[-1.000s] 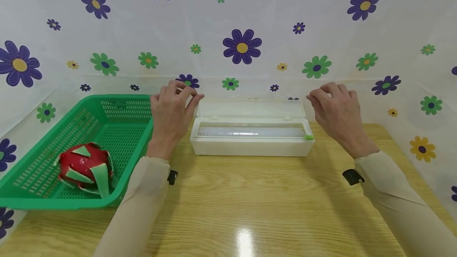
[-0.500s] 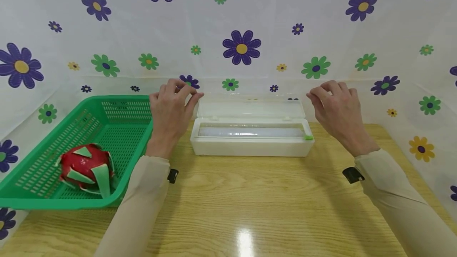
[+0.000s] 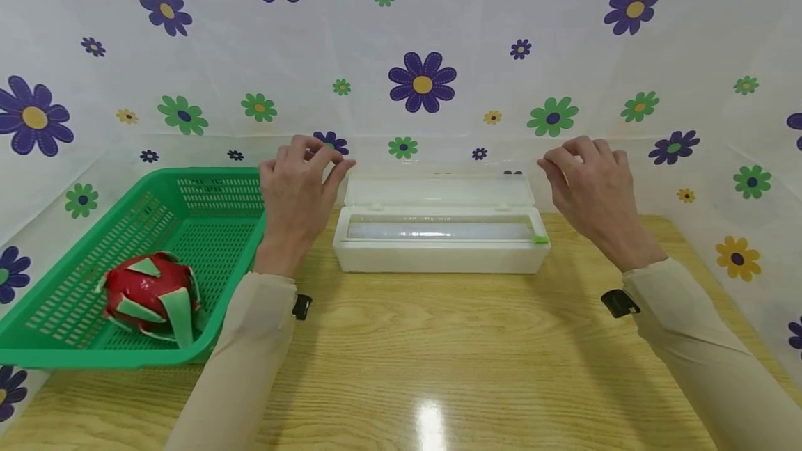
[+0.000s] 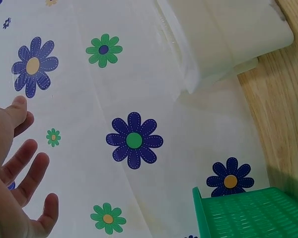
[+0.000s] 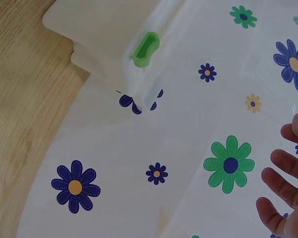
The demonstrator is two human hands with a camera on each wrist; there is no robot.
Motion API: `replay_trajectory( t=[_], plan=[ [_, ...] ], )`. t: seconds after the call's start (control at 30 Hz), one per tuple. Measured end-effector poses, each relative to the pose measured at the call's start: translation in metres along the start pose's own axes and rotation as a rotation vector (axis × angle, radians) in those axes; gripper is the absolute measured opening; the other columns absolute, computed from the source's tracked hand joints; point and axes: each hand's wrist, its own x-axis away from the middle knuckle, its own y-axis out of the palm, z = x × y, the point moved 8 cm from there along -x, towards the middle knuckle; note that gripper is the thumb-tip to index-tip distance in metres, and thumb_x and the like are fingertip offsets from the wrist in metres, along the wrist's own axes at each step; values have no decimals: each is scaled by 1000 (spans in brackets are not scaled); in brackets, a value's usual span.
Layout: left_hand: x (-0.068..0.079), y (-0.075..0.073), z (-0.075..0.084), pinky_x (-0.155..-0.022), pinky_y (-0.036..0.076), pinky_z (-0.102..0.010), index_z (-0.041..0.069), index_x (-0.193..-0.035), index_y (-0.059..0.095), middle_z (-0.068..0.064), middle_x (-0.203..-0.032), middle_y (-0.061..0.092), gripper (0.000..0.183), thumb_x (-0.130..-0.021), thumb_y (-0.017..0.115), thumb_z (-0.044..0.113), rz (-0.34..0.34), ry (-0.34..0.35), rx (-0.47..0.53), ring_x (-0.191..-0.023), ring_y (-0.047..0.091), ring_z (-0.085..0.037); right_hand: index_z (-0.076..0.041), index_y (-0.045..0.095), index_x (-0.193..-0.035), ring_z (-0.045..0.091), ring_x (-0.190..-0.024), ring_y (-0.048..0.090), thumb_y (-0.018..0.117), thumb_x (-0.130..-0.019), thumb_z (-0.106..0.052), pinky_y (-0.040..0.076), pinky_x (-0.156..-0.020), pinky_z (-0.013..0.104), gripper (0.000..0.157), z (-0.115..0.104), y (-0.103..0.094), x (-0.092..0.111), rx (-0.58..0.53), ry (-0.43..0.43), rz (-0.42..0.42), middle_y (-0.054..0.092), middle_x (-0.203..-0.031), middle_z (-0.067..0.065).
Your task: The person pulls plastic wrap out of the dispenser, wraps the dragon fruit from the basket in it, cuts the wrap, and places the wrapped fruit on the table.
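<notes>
A nearly invisible sheet of cling film spans the space between the two hands, showing only as faint shine and creases. My left hand pinches its left end between thumb and index finger. At the other end my right hand pinches it the same way, other fingers loosely bent. Below and between them stands a white cling film dispenser, its lid tipped back against the wall side. Inside lies the film roll. A green slide cutter sits at the dispenser's right end.
A green plastic basket stands at the left, close beside the left forearm, with a red dragon fruit in it. Behind everything hangs a flowered white sheet. Wooden tabletop lies in front of the dispenser.
Both hands have risen very slightly, still pinching the film. The dispenser, basket and dragon fruit have stayed in place.
</notes>
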Motion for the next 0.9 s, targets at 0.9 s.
replay_trajectory(
  t=[0.9],
  plan=[
    [-5, -6, 1, -89, 44, -59, 11, -102, 75, -14, -114, 64, 32, -100, 64, 41, 16, 3, 14, -103, 61, -38, 1, 70, -104, 46, -98, 61, 65, -100, -14, 48, -80, 61, 16, 1, -3, -6, 11, 21, -36, 66, -103, 23]
  ],
)
